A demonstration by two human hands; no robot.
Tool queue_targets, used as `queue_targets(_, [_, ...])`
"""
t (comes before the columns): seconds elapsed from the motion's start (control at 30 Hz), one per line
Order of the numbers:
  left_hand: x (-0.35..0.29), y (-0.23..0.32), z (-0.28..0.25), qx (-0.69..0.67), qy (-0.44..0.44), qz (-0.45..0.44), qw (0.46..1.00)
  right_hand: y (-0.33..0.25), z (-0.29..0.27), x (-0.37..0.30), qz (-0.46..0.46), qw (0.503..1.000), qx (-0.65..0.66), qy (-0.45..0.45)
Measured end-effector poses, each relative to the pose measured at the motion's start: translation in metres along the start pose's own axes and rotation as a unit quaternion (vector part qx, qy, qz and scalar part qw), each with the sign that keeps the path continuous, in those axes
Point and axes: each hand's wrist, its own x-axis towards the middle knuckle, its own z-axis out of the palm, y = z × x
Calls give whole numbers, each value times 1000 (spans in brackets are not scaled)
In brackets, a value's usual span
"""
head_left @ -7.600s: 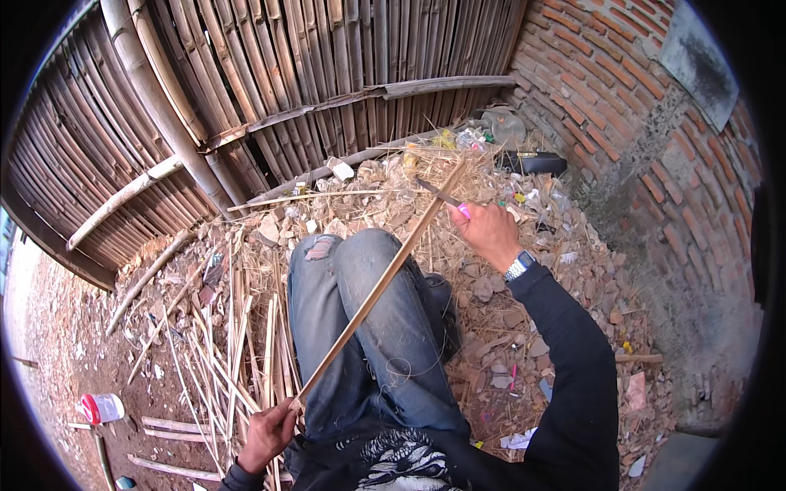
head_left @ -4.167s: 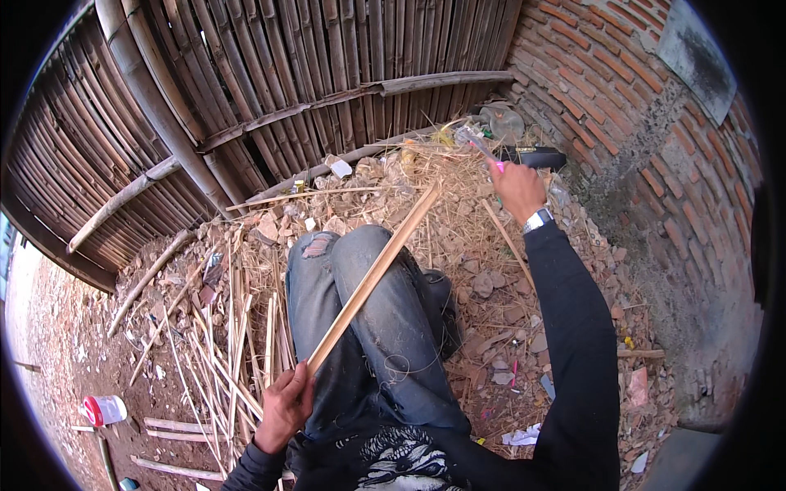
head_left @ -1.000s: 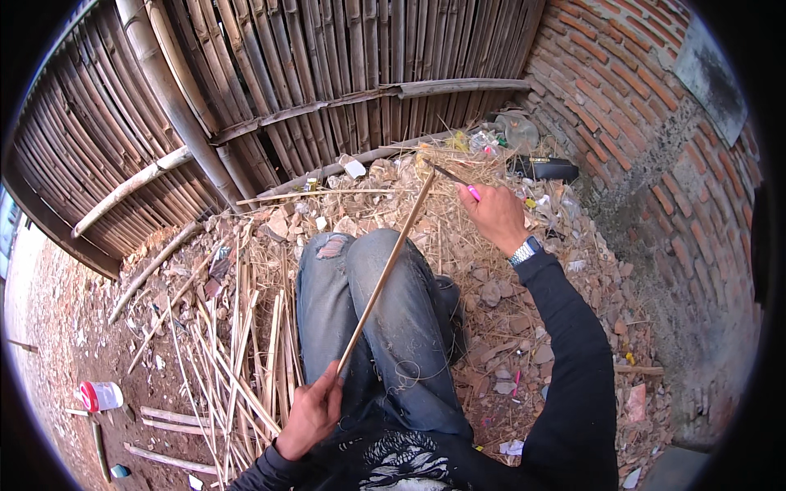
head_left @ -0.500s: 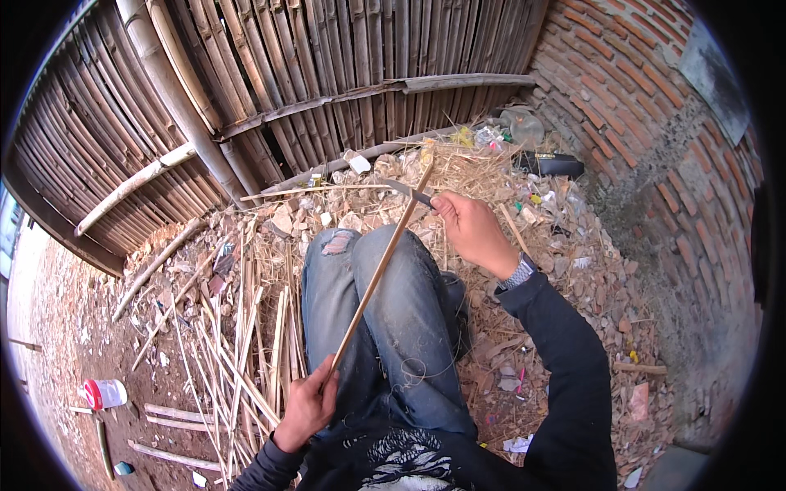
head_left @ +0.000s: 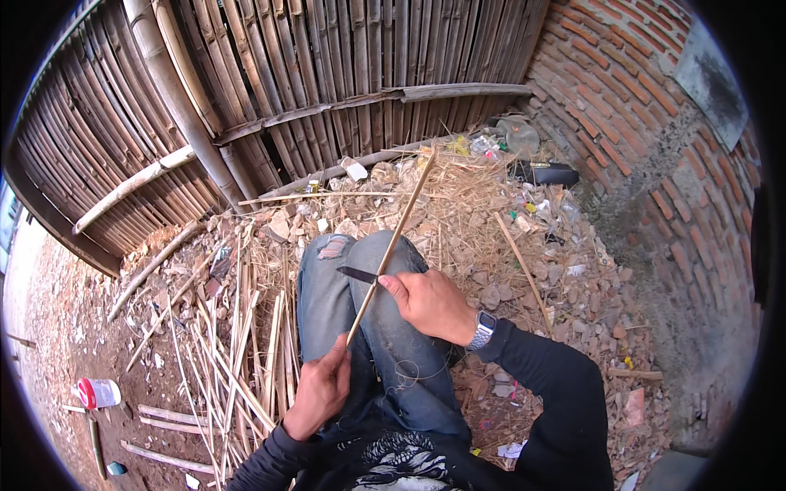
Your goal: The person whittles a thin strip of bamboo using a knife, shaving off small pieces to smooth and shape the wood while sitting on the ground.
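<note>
My left hand [head_left: 322,388] is closed around the lower end of a thin bamboo strip [head_left: 407,212], which slants up and away over my knees. In my right hand [head_left: 434,304] is a knife; its handle is hidden in the fist. The dark knife blade [head_left: 358,274] points left and lies across the strip about midway along it, touching it. My jeans [head_left: 391,344] are under both hands, with a torn patch at one knee. A curled thin shaving rests on the right thigh.
A heap of split bamboo strips [head_left: 237,360] lies left of my legs. Further left is a white tub with a red lid [head_left: 99,394]. Rubble and straw [head_left: 467,196] spread ahead, before a bamboo fence [head_left: 344,49]. A brick wall [head_left: 622,90] rises at right.
My right hand has drawn the knife down the strip toward me, from near its upper end to above my knees. My left hand still grips the lower end, shifted slightly.
</note>
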Motion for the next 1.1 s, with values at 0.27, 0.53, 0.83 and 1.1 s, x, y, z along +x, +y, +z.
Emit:
queue_targets(0.27, [4, -4, -3, 0, -59, -28, 998, 64, -62, 57, 63, 985, 25, 160])
queue_targets(0.53, [18, 3, 9, -70, -72, -102, 990, -9, -6, -7, 55, 998, 40, -5])
queue_targets(0.83, [25, -2, 14, -120, -89, -107, 983, 66, -48, 47, 108, 983, 12, 145])
queue_targets(1.1, [29, -6, 21, -191, -119, -153, 962, 36, -16, -1, 44, 997, 67, 20])
